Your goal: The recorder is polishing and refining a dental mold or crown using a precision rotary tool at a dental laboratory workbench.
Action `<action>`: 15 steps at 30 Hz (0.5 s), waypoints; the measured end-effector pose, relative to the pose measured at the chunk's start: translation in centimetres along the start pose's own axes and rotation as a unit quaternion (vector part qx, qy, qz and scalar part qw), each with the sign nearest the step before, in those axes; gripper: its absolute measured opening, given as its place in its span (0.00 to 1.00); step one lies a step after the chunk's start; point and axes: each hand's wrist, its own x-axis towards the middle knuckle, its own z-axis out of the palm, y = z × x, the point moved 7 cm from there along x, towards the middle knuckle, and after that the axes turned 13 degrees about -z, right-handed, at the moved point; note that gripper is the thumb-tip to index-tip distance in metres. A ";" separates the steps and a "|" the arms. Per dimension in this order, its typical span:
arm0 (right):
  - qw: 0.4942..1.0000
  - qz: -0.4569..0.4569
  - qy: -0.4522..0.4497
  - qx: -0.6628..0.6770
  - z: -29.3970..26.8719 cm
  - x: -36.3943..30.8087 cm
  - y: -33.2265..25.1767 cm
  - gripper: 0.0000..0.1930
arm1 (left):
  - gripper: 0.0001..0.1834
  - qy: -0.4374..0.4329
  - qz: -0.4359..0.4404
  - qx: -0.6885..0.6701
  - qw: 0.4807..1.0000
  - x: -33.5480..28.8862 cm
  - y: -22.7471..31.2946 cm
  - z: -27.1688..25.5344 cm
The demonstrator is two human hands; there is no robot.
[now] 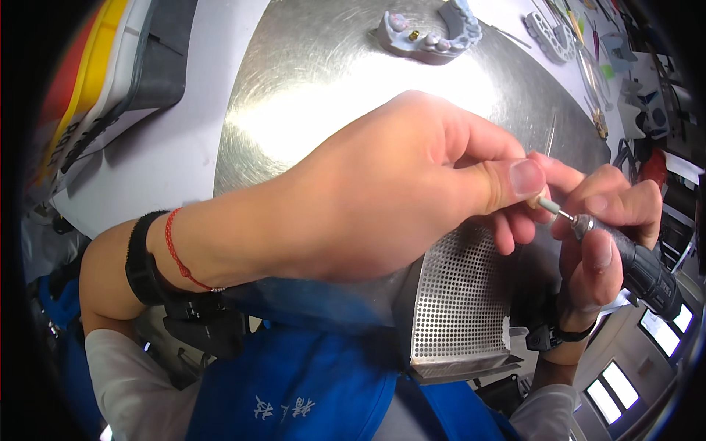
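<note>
A fine grinding step is judged to be in hand. The left hand is held across the middle of the view, above a round brushed-metal plate on the desk. Its fingers are closed — thumb pressed toward the index fingertip — on something very small; the piece itself is hidden between the fingertips and cannot be made out.

The right hand is wrapped shut around a black rotary handpiece, held like a pen. A small pale cylindrical grinding tip sits at the end of the chuck, touching or just beside the left thumb pad (contact with the pinched piece cannot be confirmed).

Below the hands a perforated metal screen is set at the desk edge. Well apart, at the far side of the plate, lies a grey dental model with tooth forms, untouched. Further tools and a small palette-like tray lie beyond it.

The next move is judged to call for light, steady pressure and small turns of the pinched piece against the tip — the fingertips being very near the abrasive, a slip would be the main risk.
</note>
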 end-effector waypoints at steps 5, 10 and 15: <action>0.999 0.021 0.032 -0.014 -0.3 0.1 -0.4 0.16 | 0.21 -0.006 -0.001 -0.008 1.000 0.0 0.1 -0.1; 0.999 0.018 0.026 -0.025 -0.1 -0.2 -0.5 0.15 | 0.20 -0.005 0.008 0.029 1.000 0.1 0.1 -0.1; 1.000 -0.005 -0.014 -0.025 -0.4 0.0 -0.2 0.16 | 0.20 -0.005 -0.004 0.028 1.000 0.0 0.1 -0.1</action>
